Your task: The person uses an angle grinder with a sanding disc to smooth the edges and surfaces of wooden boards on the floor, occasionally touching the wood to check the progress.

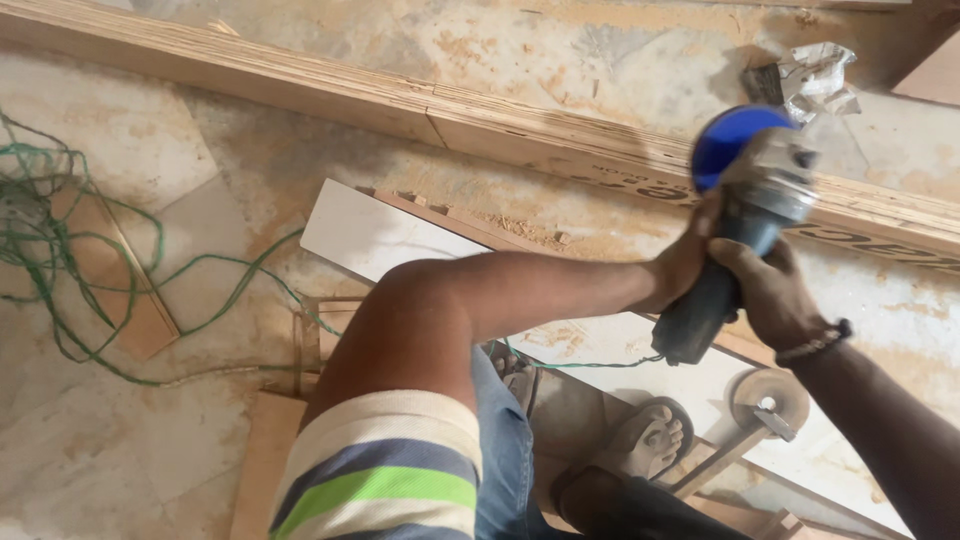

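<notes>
Both my hands grip an angle grinder with a dark blue body and a blue guard, held up at the right. My left hand wraps the body near the head. Further back on the grip sits my right hand, a beaded band on its wrist. The tool hangs above a long wooden plank that runs across the floor. Its green cord trails from the rear of the body toward the left.
A white board lies under my arms on the dusty floor. Tangled green cable spreads at the left beside wood offcuts. A loose grinding disc and a sandalled foot are below. Crumpled paper lies at the back right.
</notes>
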